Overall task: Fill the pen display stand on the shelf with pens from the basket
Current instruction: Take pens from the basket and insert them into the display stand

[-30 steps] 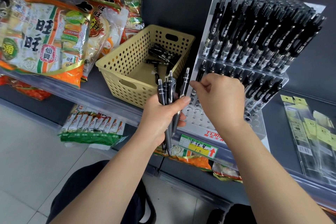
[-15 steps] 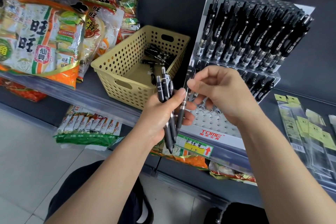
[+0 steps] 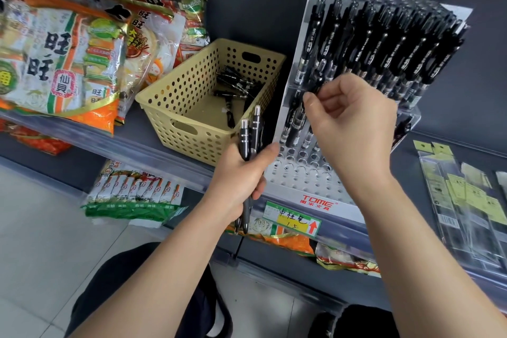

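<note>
Stand point(image 3: 301, 173) sits on the shelf point(image 3: 153, 132), clear acrylic, stepped tiers, red TOME label on the front lip. Back tier is packed with black pens point(image 3: 384, 44), upright and leaning slightly back. The middle tier has several pens point(image 3: 295, 123) at its 9 o'clock end; the rest of that row is behind the right grip. The front tier shows bare holes. Basket point(image 3: 192, 143) is yellow and perforated, just beside the stand at its 9 o'clock. It holds a loose pile of black pens point(image 3: 233, 85) lying flat toward its 1 o'clock corner, with most of the floor bare. Left grip point(image 3: 241, 173) is at the basket's 5 o'clock corner, just off the stand's front left edge. Its fingers are curled round a small bundle point(image 3: 251, 134) of dark pens, held upright with two clicker tops showing above the thumb and the tips poking out below. Right grip point(image 3: 354, 123) is in front of the middle tier, with thumb and fingers pinching one black pen point(image 3: 317, 86) near its top. The lower end is hidden, so I can't tell if it's seated in a hole. Snack bags point(image 3: 63, 55) are stacked at the basket's 9 o'clock. A price tag point(image 3: 292, 218) is on the shelf edge at the stand's 6 o'clock. Clear hang packs point(image 3: 466, 200) lie flat at the stand's 4 o'clock.
</note>
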Demonstrator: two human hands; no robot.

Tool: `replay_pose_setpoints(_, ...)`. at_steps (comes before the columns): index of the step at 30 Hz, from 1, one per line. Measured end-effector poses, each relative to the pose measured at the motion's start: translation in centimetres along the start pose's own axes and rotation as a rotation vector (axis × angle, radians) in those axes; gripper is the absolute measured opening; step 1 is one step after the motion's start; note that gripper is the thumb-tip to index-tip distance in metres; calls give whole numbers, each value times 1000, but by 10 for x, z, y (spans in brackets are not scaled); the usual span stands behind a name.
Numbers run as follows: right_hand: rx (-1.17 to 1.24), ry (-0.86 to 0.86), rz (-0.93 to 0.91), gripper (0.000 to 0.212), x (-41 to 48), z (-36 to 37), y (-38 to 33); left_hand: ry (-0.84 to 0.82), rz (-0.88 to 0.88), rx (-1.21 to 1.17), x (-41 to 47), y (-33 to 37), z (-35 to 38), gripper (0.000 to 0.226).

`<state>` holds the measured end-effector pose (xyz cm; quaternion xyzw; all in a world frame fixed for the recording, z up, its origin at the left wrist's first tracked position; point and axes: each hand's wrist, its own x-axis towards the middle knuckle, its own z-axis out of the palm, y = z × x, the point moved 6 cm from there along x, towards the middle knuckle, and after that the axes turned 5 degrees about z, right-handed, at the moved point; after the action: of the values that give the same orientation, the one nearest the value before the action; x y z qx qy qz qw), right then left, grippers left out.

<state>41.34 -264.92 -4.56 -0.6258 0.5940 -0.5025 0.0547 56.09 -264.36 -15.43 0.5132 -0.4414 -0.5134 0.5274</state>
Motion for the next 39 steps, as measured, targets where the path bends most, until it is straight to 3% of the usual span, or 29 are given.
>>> replay_pose_setpoints(5, 8, 6, -8, 13, -3, 4, 0, 29, -79, -94, 1, -4, 2, 17)
replay_pose_setpoints(12, 9, 5, 1, 13, -3, 7, 0, -11, 13, -86, 0, 2, 4, 7)
replay_pose_setpoints(19, -113, -122, 57, 20, -7, 22, 10, 12, 66, -114, -1, 7, 2, 2)
replay_pose_setpoints(35, -320, -225, -88, 26, -11, 36, 1, 79, 88, -171, -2, 11, -2, 10)
replay_pose_setpoints(39, -313, -263, -53, 26, -11, 41, 4, 73, 91, -169, -2, 11, -2, 10)
